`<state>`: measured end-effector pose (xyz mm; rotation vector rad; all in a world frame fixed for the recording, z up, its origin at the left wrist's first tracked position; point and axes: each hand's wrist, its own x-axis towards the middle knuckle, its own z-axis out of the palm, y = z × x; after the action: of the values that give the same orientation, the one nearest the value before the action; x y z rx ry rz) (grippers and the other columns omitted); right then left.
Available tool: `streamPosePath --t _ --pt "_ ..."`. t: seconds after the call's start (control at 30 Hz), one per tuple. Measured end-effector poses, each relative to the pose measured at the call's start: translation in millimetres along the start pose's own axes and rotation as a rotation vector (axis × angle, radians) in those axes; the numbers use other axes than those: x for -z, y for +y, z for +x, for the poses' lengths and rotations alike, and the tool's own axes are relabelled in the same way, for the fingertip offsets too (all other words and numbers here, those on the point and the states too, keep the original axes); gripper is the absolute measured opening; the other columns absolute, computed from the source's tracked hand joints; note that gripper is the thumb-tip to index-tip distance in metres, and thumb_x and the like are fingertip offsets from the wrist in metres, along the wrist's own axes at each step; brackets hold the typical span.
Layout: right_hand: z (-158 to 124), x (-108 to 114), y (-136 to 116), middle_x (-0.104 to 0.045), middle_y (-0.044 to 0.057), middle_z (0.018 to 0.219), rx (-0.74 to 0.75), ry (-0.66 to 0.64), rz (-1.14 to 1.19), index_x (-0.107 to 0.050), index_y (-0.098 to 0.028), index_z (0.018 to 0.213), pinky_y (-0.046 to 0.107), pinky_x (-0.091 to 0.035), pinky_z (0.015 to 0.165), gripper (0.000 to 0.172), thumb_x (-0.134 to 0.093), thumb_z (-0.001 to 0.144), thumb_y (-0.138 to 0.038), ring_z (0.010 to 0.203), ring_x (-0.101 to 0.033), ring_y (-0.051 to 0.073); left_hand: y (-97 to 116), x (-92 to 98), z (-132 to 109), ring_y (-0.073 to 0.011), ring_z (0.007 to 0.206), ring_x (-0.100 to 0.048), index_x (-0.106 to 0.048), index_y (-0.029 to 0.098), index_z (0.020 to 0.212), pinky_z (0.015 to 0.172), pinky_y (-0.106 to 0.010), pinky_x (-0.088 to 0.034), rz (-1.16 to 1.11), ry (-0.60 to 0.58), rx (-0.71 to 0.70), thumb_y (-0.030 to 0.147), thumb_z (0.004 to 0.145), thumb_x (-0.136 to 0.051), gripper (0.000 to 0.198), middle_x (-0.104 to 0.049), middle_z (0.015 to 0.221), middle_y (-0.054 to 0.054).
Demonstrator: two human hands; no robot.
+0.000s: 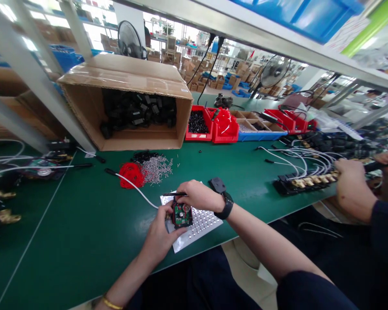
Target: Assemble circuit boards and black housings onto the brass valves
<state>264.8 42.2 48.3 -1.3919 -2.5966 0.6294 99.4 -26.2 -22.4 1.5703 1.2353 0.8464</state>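
Observation:
My left hand [160,234] is closed around the edge of a small black housing with a green circuit board [182,215] inside. A white cable [139,190] runs away from this unit to the upper left. Over the unit's top edge, my right hand [198,196] grips a thin dark tool, maybe tweezers [172,194], pointing left; its tip is too small to make out. Beneath both hands lies a white sheet [210,219] with rows of small round silver pieces. A black plastic cover [217,185] rests just beyond my right wrist.
Red wires [131,175] and a heap of metal pins [157,168] lie ahead. Behind stand a cardboard box [142,142] of black parts, red bins [225,137] and a blue divided tray [261,136]. At right, a co-worker's hands [352,172] are near a row of cabled brass-fitted units [310,183].

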Motion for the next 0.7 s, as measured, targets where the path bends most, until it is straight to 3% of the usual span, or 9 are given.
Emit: streamPosePath --t 0.5,0.7 --pt "5.5 12.2 -10.6 -0.063 0.001 0.067 -0.044 -0.119 -0.098 -0.066 -0.020 0.074 0.022 -0.023 0.047 0.006 -0.064 0.075 -0.026 0.063 -0.056 0.014 -6.3 -2.1 -0.4 -0.0278 0.116 -0.051 -0.041 0.023 0.092 0.095 -0.046 -0.041 0.061 -0.035 -0.041 0.026 0.066 -0.071 0.040 -0.053 0.127 -0.010" --pt "7.3 13.0 -4.7 -0.064 0.003 0.068 -0.135 -0.150 -0.129 -0.066 -0.020 0.073 0.023 -0.025 0.045 0.021 -0.068 0.072 -0.041 0.062 -0.058 0.016 -7.1 -3.1 -1.3 -0.0249 0.112 -0.055 -0.037 0.023 0.105 0.095 -0.043 -0.043 0.030 -0.032 -0.013 0.025 0.065 -0.074 0.055 -0.054 0.124 -0.010"
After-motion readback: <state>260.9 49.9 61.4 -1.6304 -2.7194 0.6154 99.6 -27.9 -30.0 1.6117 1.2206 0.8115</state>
